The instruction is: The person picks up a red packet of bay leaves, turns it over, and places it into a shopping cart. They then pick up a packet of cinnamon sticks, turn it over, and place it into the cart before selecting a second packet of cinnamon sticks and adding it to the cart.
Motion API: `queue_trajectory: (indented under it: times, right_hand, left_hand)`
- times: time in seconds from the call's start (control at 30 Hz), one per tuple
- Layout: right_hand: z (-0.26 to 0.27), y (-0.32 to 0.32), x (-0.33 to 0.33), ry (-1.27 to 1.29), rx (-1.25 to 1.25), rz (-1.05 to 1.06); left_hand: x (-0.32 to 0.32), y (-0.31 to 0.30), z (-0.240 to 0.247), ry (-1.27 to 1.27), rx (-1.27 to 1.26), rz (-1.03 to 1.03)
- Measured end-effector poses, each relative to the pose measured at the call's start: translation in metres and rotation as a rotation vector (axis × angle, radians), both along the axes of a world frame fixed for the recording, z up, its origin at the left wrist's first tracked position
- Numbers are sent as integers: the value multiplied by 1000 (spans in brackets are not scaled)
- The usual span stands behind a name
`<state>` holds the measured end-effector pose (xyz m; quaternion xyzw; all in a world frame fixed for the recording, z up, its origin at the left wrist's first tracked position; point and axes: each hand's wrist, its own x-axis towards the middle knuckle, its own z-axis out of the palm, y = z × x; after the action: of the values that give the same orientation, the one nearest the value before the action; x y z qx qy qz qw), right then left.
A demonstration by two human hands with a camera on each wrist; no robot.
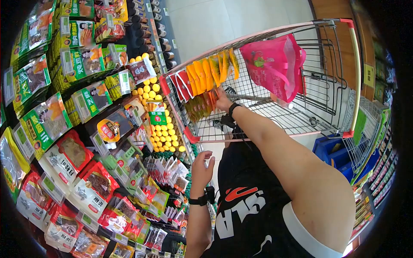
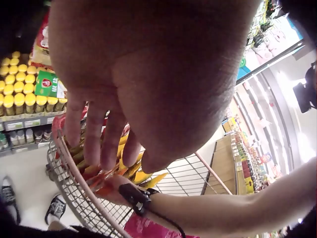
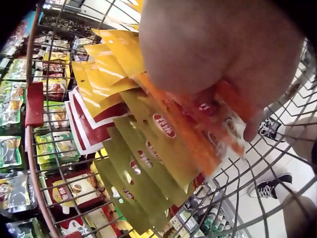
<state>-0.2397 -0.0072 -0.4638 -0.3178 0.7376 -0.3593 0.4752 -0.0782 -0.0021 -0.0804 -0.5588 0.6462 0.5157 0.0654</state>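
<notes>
My right hand [image 1: 223, 101] is inside the shopping cart [image 1: 357, 64], its fingers pinching an orange-red packet [image 3: 233, 101] at the end of a row. Beside that hand [image 3: 223, 49] in the right wrist view lie overlapping olive-green packets [image 3: 148, 158], yellow packets [image 3: 106, 67] and red packets with white edges [image 3: 91, 124]. My left hand [image 1: 202, 170] hovers outside the cart by its rim, fingers relaxed and holding nothing. Seen from the left wrist, this hand [image 2: 104, 119] has its fingers spread and hanging, with the right hand [image 2: 109, 191] beyond them.
A pink bag [image 1: 273, 64] lies in the cart. Shelves of bagged dried goods [image 1: 88, 189] and yellow-capped jars [image 1: 165, 135] line the left. Beyond the cart's far side is tiled floor [image 1: 206, 26]; blue baskets [image 1: 333, 152] and another cart [image 1: 365, 116] stand right.
</notes>
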Motion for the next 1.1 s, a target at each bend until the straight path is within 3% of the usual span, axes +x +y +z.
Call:
queue_trajectory:
  times: [0.03,0.07,0.17,0.33,0.43,0.47,0.6,0.73,0.8,0.87,0.93,1.1]
  right_hand:
    - [10,0,2,142,-7,23]
    - [14,-6,-10,25,87,253]
    - [28,-4,-3,-30,81,-4]
    - [83,-18,-28,-545,257,-138]
    - [79,-20,-29,-851,-47,-137]
    - [82,-19,-32,-760,-76,-57]
    - [106,-21,-40,-800,37,-45]
    - [163,-38,-48,-832,192,-59]
    - [149,-34,-44,-780,173,-56]
    - [91,-19,-27,-646,31,1]
    - [151,-38,-45,-676,199,24]
    - [118,-29,-47,-703,415,-18]
  left_hand:
    - [-1,-1,0,0,-3,-5]
    - [-1,-2,-1,9,-8,-4]
    - [3,0,-2,21,-16,16]
    - [13,10,-6,21,-2,55]
    - [18,14,-6,13,4,54]
    - [18,14,-5,11,0,48]
    - [15,12,-2,26,-17,40]
    - [16,13,-3,25,-16,75]
    - [19,15,-3,9,-14,57]
    - [21,16,-5,2,-13,54]
    - [24,19,-5,0,-5,66]
    - [25,24,-4,12,-15,83]
